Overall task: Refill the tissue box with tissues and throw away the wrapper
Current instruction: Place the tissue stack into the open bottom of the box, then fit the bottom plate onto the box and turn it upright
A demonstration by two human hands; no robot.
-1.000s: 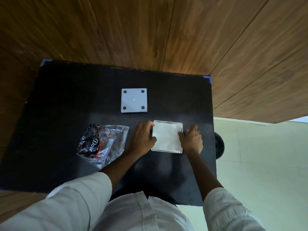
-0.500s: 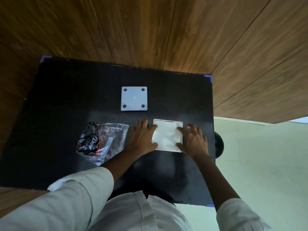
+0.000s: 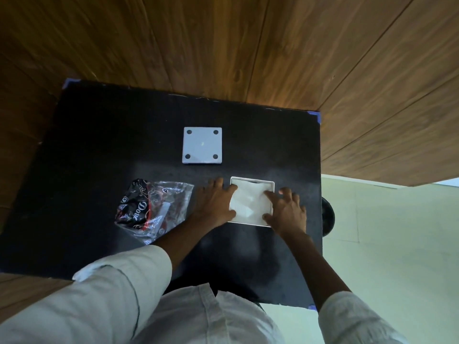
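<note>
A white square tissue box (image 3: 270, 184) lies open-side up on the black table (image 3: 99, 145), with white tissues (image 3: 249, 202) filling it. My left hand (image 3: 214, 203) rests flat on the box's left edge, its fingers spread and its thumb on the tissues. On the right edge my right hand (image 3: 286, 211) lies flat, fingertips pressing on the tissues. The box's white base plate (image 3: 202, 145), with a dark pad at each corner, lies apart behind the box. A crumpled clear and black plastic wrapper (image 3: 151, 207) lies left of my left hand.
A wooden wall (image 3: 223, 45) rises directly behind the table. A dark round object (image 3: 328, 216) sits just past the table's right edge, over a pale tiled floor (image 3: 397, 244). My white sleeves and shirt fill the bottom of the view.
Both hands have opened from gripping the box's sides to lying flat, with fingers spread on the tissues. The tissue surface now looks creased. Wrapper and base plate have not moved.
</note>
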